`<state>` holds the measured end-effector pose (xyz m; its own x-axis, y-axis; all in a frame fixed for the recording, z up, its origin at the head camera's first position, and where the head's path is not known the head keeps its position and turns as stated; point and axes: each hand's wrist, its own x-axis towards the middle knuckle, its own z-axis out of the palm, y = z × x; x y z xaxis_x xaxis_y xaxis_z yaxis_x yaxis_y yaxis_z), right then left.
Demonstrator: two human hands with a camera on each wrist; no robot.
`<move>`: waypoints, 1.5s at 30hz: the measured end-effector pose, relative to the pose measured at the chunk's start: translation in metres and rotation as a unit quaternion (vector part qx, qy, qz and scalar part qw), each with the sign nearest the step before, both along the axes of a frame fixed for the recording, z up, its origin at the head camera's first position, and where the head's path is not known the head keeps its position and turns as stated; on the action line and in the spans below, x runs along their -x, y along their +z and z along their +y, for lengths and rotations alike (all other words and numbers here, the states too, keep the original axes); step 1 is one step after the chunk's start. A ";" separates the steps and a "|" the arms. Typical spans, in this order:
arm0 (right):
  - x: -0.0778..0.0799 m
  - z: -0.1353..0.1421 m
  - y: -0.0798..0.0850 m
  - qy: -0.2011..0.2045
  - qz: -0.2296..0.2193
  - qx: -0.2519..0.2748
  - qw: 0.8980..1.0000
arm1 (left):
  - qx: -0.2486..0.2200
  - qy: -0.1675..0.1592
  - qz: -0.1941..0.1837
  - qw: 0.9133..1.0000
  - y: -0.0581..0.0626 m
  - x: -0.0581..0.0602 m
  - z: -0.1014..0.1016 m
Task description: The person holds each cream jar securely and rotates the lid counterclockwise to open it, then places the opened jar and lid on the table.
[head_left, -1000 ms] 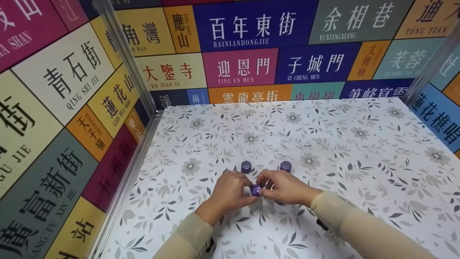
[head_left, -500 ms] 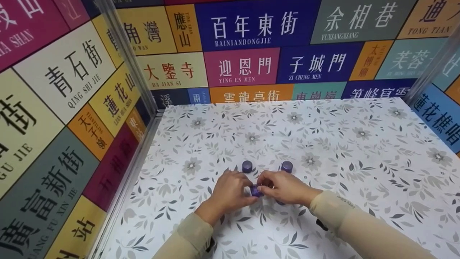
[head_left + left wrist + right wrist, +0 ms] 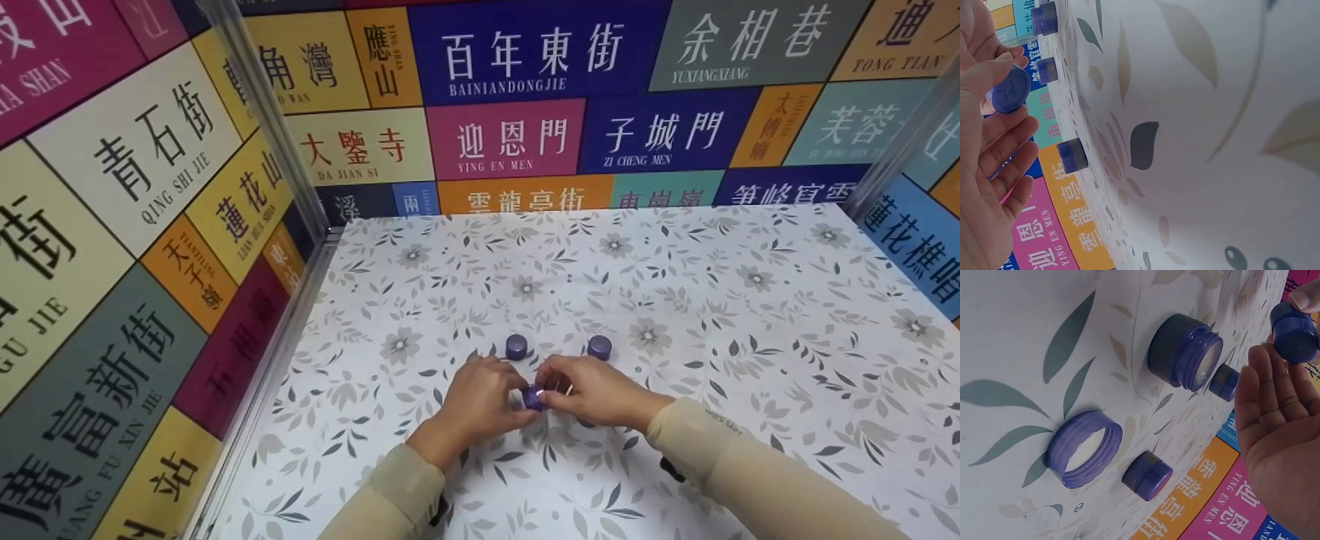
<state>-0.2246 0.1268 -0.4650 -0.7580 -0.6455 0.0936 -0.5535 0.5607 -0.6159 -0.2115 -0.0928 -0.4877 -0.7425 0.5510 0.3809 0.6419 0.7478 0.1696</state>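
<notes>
My left hand holds a small purple jar between thumb and fingers, raised above the table. From the other side, my right hand pinches the same jar with thumb and index finger. One flat round end of the held jar faces the left wrist camera. Below my right hand, the right wrist view has an opened purple jar with pale contents, lying near a loose purple lid turned inside-out to the camera. In the head view my right hand hides most of these.
Two closed purple jars, a left one and a right one, stand just beyond my hands. A white tablecloth with grey leaves and flowers covers the table. Colourful sign-printed walls rise behind it and at both sides.
My right thumb and fingers shift slightly on the held jar. Both hands otherwise keep their place, and the jars on the table stay put.
</notes>
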 end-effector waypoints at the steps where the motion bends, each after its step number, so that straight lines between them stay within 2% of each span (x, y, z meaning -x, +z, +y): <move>1: 0.000 0.000 0.000 0.002 0.000 0.002 1.000 | 0.001 0.000 0.003 1.000 0.000 0.000 0.000; 6: 0.001 0.000 0.000 0.004 -0.007 0.009 1.000 | 0.003 0.001 0.009 1.000 0.000 0.000 0.000; 14: 0.002 0.000 0.000 0.004 -0.014 0.013 1.000 | 0.002 0.002 -0.002 1.000 0.000 0.000 0.000; 30: 0.002 0.000 0.000 0.013 -0.064 0.038 0.997 | -0.002 0.003 -0.014 1.000 0.001 0.000 0.000; 45: 0.003 -0.001 0.001 0.018 -0.058 0.030 0.998 | -0.006 -0.002 -0.011 1.000 0.000 0.000 -0.001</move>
<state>-0.2275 0.1260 -0.4644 -0.7420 -0.6688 0.0458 -0.4959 0.5016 -0.7088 -0.2114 -0.0934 -0.4875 -0.7485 0.5498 0.3708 0.6410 0.7432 0.1919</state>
